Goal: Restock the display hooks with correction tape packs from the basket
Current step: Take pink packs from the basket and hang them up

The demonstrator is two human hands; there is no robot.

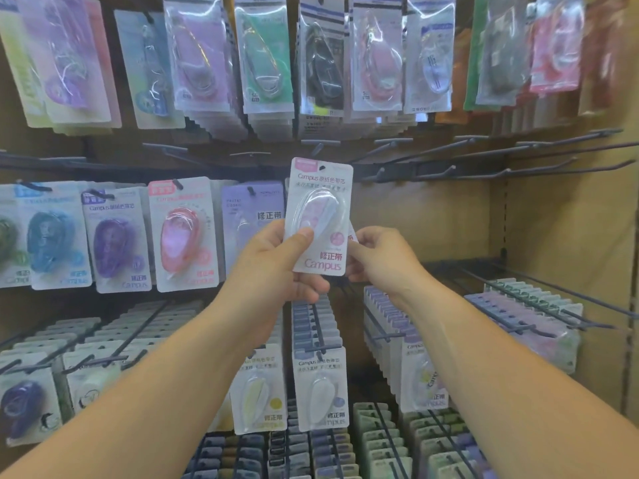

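Correction tape pack (pixel 320 216) — pink-white card, clear blister.

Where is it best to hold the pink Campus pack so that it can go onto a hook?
Pinch the flat lower card of the pink Campus pack, under the bulging blister, coming from below. It stands upright, and its hang hole at the top must stay free for hanging.
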